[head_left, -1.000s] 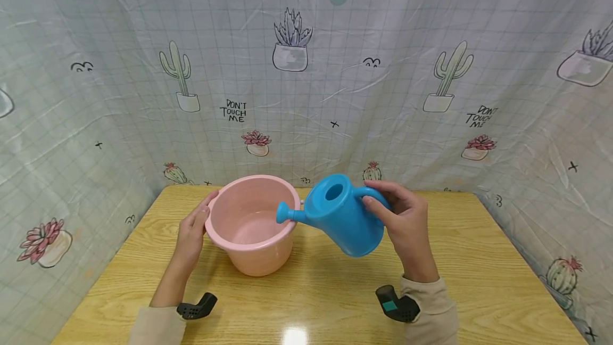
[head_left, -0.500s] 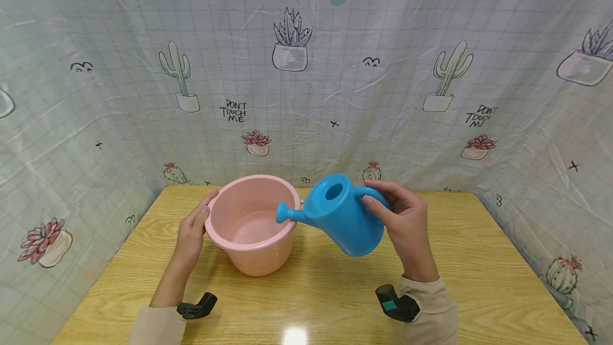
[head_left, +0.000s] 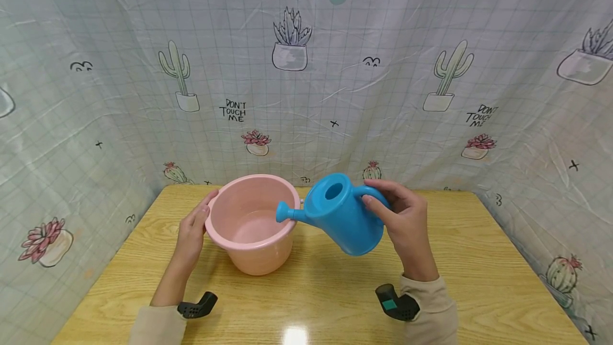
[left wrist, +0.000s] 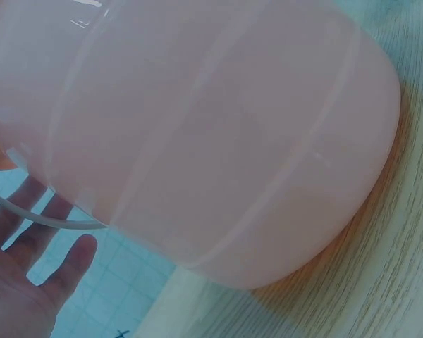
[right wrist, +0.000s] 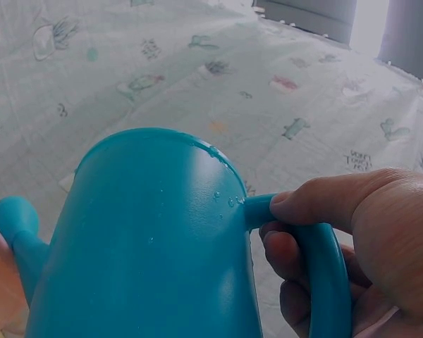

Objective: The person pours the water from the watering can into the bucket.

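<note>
A pink plastic bucket (head_left: 258,257) stands on the wooden table, its open top tipped towards me in the head view. My left hand (head_left: 190,228) grips its left rim, thumb at the edge; the left wrist view shows fingers (left wrist: 74,264) against the outer wall, by a thin wire handle (left wrist: 56,222). Through the loop handle of a blue watering can (head_left: 351,225), my right hand (head_left: 402,214) curls its fingers and holds the can tilted left. The can's spout head is over the bucket's right rim. Water drops cling to the can's side in the right wrist view.
The wooden table (head_left: 479,260) extends to both sides and in front. A cactus-print curtain (head_left: 335,84) encloses the back and both sides. Black wrist devices (head_left: 197,306) sit at both cuffs.
</note>
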Demonstrator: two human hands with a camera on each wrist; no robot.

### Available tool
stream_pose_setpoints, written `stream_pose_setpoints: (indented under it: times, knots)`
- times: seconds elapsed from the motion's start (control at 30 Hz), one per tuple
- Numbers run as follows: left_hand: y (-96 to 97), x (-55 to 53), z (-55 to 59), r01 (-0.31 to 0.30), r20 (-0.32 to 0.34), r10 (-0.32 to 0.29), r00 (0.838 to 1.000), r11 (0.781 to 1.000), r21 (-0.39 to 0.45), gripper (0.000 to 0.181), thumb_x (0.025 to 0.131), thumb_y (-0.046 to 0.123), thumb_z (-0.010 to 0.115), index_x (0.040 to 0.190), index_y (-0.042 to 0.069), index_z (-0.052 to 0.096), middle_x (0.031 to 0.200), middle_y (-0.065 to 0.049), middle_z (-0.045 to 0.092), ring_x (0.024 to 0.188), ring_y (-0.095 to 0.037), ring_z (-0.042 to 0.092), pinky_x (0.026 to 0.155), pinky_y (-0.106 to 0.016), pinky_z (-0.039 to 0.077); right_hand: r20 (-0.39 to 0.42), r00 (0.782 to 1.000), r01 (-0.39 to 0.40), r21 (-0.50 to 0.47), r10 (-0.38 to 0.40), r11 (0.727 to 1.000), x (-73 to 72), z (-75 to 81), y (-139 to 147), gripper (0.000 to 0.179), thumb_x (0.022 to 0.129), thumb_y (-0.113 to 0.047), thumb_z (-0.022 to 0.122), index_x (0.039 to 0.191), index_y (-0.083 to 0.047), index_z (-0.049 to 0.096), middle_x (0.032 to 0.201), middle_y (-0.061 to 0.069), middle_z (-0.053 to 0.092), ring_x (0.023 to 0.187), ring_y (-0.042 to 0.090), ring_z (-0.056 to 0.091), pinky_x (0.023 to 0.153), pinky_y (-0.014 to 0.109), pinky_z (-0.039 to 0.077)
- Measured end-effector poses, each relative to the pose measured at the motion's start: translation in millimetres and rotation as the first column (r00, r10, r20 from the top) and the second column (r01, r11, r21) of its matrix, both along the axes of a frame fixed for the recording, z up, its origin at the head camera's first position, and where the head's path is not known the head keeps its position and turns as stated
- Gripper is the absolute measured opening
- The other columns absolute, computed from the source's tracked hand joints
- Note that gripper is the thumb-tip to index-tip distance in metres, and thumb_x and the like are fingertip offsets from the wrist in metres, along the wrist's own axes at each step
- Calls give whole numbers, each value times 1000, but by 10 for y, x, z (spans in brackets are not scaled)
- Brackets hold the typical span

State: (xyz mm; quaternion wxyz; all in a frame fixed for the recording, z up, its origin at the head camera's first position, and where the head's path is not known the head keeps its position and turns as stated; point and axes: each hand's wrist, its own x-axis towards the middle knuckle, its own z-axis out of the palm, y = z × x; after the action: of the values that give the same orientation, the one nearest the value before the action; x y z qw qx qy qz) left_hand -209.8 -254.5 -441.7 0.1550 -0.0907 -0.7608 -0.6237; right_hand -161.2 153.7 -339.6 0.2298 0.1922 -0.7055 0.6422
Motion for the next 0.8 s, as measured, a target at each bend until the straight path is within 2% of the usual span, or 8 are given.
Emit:
stream_pose_setpoints:
  times: [0.2,0.4,0.63,0.8]
  knots:
    - [3,-1,-4,14,-8,-14,1000,1000,-5,48,106,38,34,148,16,42,155,-2,39,131,10,41,99,-5,39,-6,1000,-8,-4,8,1000,-7,-6,1,32,87,-3,69,118,4,65,107,-8,70,99,10,67,89,23,54]
    - [-1,-4,-3,21,-27,-21,999,1000,2,48,106,36,34,147,13,42,154,-6,39,129,10,42,98,-5,39,-7,1000,-8,-4,8,1000,-5,-6,2,32,87,-3,69,119,4,65,108,-2,71,100,10,67,89,23,54]
    - [3,0,-4,21,-17,-21,1000,1000,-4,48,106,37,33,148,15,42,154,-5,39,129,10,42,98,-5,39,-12,1000,0,14,0,1000,-2,-6,2,32,88,-3,69,119,4,65,107,-10,70,100,9,67,89,22,54]
    - [0,0,-3,2,7,-2,1000,1000,-17,49,105,40,33,148,18,42,154,-1,40,130,10,42,98,-5,39,-14,1000,-2,15,2,1000,-3,-7,3,32,88,-3,68,119,4,65,107,-10,70,99,10,67,89,22,54]
